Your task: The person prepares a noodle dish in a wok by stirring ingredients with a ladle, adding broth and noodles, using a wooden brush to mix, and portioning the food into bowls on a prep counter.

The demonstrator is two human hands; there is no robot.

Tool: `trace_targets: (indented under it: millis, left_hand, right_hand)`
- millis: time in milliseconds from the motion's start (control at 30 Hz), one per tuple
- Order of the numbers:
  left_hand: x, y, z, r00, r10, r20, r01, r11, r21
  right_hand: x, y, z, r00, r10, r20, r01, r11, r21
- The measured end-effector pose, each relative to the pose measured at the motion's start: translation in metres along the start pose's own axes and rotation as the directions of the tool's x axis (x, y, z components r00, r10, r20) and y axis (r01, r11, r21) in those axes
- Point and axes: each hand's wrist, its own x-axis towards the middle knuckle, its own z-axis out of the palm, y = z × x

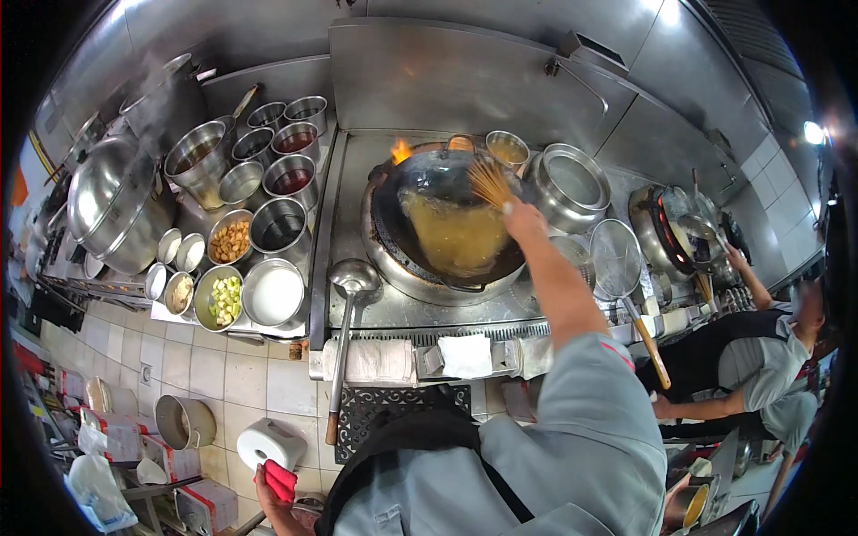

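My right hand (pixel 525 218) grips a bamboo wok brush (pixel 490 183), its bristles over the upper right part of a black wok (pixel 395 201). Cloudy yellowish liquid (pixel 459 231) lies in the wok, and a flame (pixel 401 151) rises behind its left rim. Low at my left side, my left hand (pixel 268 492) holds a folded red cloth (pixel 280 480). Left of the wok a steel ladle (pixel 355 278) rests on the stove, its wooden-ended handle reaching past the front edge. A wire strainer (pixel 615 258) with a wooden handle lies to the right.
At left stand steel containers of sauces, a bowl of cut green vegetables (pixel 224 299), white liquid (pixel 273 292) and a large lidded pot (pixel 114 194). A lidded steel pot (pixel 570 184) sits right of the wok. A co-worker (pixel 744 348) works at another wok (pixel 660 231) further right.
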Motion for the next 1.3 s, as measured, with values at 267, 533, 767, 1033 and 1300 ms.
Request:
trace_targets:
  millis: [267, 533, 767, 1033, 1300]
  left_hand:
    - [-0.051, -0.007, 0.015, 0.992, 0.088, -0.092, -0.09, 0.996, -0.026]
    - [-0.057, 0.007, 0.075, 0.992, 0.123, -0.012, -0.123, 0.992, 0.008]
    - [-0.056, 0.033, 0.13, 0.982, 0.145, 0.123, -0.149, 0.989, 0.024]
    - [-0.057, 0.061, 0.248, 0.929, 0.272, 0.251, -0.284, 0.959, 0.012]
    - [-0.058, 0.058, 0.223, 0.942, 0.236, 0.238, -0.226, 0.972, -0.07]
  right_hand:
    - [0.0, -0.006, 0.048, 0.916, -0.389, 0.092, 0.357, 0.9, 0.252]
    - [-0.039, -0.089, 0.03, 0.916, -0.349, 0.199, 0.156, 0.766, 0.624]
    - [-0.045, 0.001, -0.093, 0.641, -0.402, 0.654, 0.41, 0.899, 0.151]
    - [-0.048, -0.055, -0.019, 0.793, -0.353, 0.496, 0.304, 0.936, 0.179]
    - [-0.03, 0.085, -0.075, 0.952, -0.131, 0.277, 0.206, 0.942, -0.265]
